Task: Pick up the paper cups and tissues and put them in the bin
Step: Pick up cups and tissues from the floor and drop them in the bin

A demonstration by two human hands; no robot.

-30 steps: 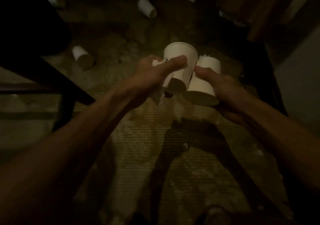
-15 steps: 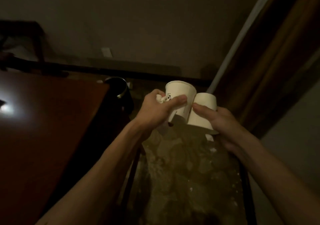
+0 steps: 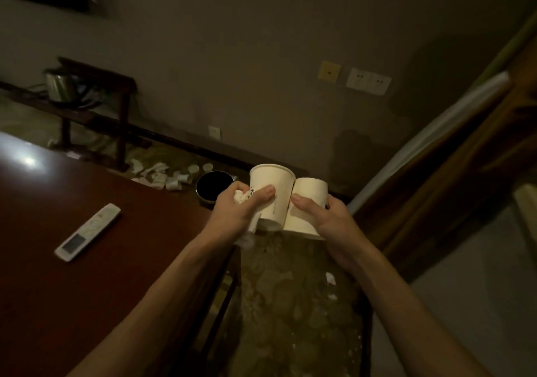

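My left hand (image 3: 236,212) grips a white paper cup (image 3: 271,183) together with a crumpled tissue (image 3: 240,196) that hangs down below the palm. My right hand (image 3: 325,217) holds a second white paper cup (image 3: 309,195), pressed side by side against the first. Both cups are held in the air in front of me. A round dark bin (image 3: 214,186) with a metal rim stands on the floor just left of and beyond my left hand. Several more cups and tissues (image 3: 171,177) lie scattered on the floor behind the bin.
A dark wooden table (image 3: 58,275) fills the left, with a white remote control (image 3: 88,231) on it. A low bench with a metal kettle (image 3: 58,86) stands at the far left wall. Patterned carpet (image 3: 290,304) runs ahead; a curtain (image 3: 465,173) hangs at right.
The view has swung up from the floor to the wall and table. The bin and the remote have come into sight. Both hands keep the same hold on the cups.
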